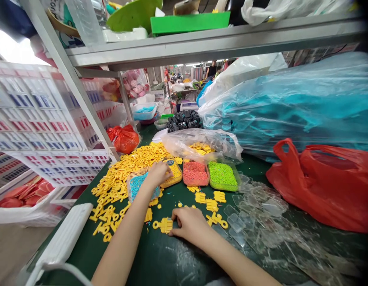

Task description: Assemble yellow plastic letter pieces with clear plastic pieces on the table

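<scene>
My left hand [159, 174] reaches over the tray of yellow beads [174, 176], its fingers curled together; whether a bead is between them is hidden. Thumb and forefinger of my right hand [190, 222] close on the edge of a yellow plastic piece [165, 225] with a ring at one end, low over the green table. Beside the yellow tray stand trays of blue beads [136, 186], red beads [195, 174] and green beads [223, 176]; my left forearm partly covers the blue one. Several comb-shaped yellow pieces [211, 205] lie between my right hand and the trays.
Yellow parts [112, 190] are heaped at the left, near a white power strip [67, 230]. Clear plastic pieces [267, 214] and a red bag [326, 186] lie at the right. A metal shelf [184, 49] spans overhead; white crates [37, 119] stand left.
</scene>
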`<state>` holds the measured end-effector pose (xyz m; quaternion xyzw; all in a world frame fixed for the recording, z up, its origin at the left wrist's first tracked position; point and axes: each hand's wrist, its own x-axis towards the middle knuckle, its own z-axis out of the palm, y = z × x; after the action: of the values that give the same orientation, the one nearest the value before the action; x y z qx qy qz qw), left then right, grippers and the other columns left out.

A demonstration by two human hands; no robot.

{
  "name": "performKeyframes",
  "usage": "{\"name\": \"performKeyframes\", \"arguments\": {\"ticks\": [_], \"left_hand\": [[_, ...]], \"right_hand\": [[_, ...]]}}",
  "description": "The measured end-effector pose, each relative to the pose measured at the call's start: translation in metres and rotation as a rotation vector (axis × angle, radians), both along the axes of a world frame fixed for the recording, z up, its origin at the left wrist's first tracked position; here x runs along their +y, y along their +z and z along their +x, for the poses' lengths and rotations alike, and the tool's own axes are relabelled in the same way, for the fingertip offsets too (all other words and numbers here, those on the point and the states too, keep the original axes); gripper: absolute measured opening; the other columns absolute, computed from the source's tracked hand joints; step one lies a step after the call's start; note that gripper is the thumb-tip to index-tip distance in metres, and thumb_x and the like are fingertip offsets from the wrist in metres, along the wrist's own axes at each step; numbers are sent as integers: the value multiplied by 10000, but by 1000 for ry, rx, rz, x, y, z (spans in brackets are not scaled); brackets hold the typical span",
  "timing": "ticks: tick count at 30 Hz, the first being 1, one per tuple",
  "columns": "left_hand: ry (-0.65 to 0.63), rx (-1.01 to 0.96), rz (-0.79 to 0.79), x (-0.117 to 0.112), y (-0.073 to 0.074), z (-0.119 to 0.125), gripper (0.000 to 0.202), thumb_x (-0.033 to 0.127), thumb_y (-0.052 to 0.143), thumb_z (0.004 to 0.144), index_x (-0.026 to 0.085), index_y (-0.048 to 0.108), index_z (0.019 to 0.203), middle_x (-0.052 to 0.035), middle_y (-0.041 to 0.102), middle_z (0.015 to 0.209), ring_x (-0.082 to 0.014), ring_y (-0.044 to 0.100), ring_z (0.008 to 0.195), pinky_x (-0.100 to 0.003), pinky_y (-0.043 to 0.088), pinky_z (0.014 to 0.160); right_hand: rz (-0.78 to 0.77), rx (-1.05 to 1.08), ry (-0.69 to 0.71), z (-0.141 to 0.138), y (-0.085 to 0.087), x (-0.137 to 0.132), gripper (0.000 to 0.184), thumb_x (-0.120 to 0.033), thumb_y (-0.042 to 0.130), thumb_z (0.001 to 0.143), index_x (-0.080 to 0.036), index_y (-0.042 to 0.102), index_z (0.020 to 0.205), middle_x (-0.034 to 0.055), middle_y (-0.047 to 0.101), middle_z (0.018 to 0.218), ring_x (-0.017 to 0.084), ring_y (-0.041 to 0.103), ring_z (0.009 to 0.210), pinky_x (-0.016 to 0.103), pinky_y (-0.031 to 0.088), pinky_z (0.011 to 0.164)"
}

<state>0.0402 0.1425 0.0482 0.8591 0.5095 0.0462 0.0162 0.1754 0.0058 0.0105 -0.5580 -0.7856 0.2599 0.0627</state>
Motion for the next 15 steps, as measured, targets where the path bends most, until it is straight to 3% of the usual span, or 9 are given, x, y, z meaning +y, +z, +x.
{"name": "performKeyframes", "arguments": {"ticks": [2, 5, 10, 15], "left_hand": [[18, -93, 62, -17, 4, -8, 204, 298, 577, 888, 175, 739, 885, -96, 666, 991, -257, 587, 983, -349, 415, 840], [13, -319, 148, -56, -2, -21, 226, 335, 560, 908, 194, 735, 884, -71, 626, 932, -227, 576, 913, -341, 422, 815], [-16, -476, -11, -117, -38, -37, 201, 323, 569, 905, 212, 730, 862, -40, 588, 857, -189, 580, 850, -306, 442, 760], [31, -398, -120, -135, -63, -45, 156, 304, 617, 870, 228, 749, 839, -43, 615, 864, -194, 590, 826, -315, 434, 726]], "right_hand": [[4, 4, 4, 0, 0, 0, 324, -432, 769, 710, -234, 692, 954, -2, 721, 826, 205, 656, 835, 258, 366, 652], [-3, 9, 7, 1, 2, 0, 290, -412, 763, 721, -235, 692, 939, -2, 718, 819, 202, 654, 829, 257, 359, 647], [-50, 12, -12, 2, 4, 2, 295, -403, 772, 712, -235, 692, 941, -3, 714, 820, 201, 650, 826, 258, 354, 633], [-57, 11, -7, 1, 3, 4, 296, -411, 773, 715, -240, 686, 940, -8, 710, 816, 203, 645, 866, 263, 359, 653]]}}
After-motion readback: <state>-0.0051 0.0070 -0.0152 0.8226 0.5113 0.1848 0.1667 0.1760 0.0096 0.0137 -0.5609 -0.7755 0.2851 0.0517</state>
